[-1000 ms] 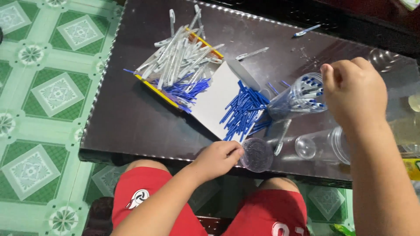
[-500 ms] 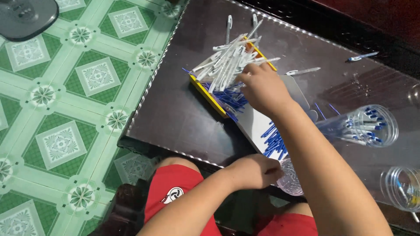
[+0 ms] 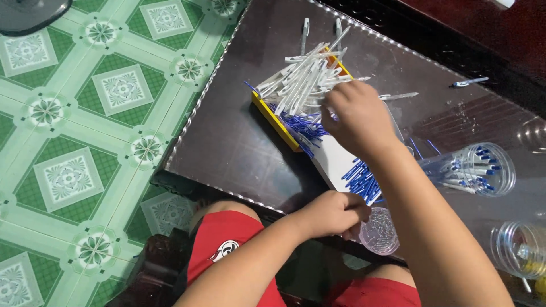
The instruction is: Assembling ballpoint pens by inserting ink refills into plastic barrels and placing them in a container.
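White plastic pen barrels (image 3: 304, 79), heaped in a loose pile, fill the far end of a shallow yellow-edged tray (image 3: 277, 122) in the upper middle of the frame, on a dark glossy table (image 3: 227, 142). Just below the pile lies a tangle of thin blue ink refills (image 3: 301, 125), and more blue refills (image 3: 361, 179) spread over a white sheet (image 3: 335, 159) lower right of the tray.

The right hand (image 3: 355, 119) reaches over the lower right edge of the barrel pile, fingers curled down into the pens; what exactly it pinches cannot be told, since the back of the hand hides the fingertips. The left hand (image 3: 333, 213) sits at the near table edge in the lower middle of the frame, closed loosely, its fingertips against a small clear round plastic lid (image 3: 380, 230).

At the right of the frame a clear plastic cup (image 3: 475, 170) lies on its side, holding assembled white pens with blue tips. Lower right, a clear plastic jar (image 3: 520, 250) also lies tipped, with something yellow beside it. Two stray pens (image 3: 398, 96) rest apart on the table above the right hand. Green patterned floor tiles (image 3: 85, 142) fill the left of the frame, and red shorts (image 3: 227, 244) show at the bottom.
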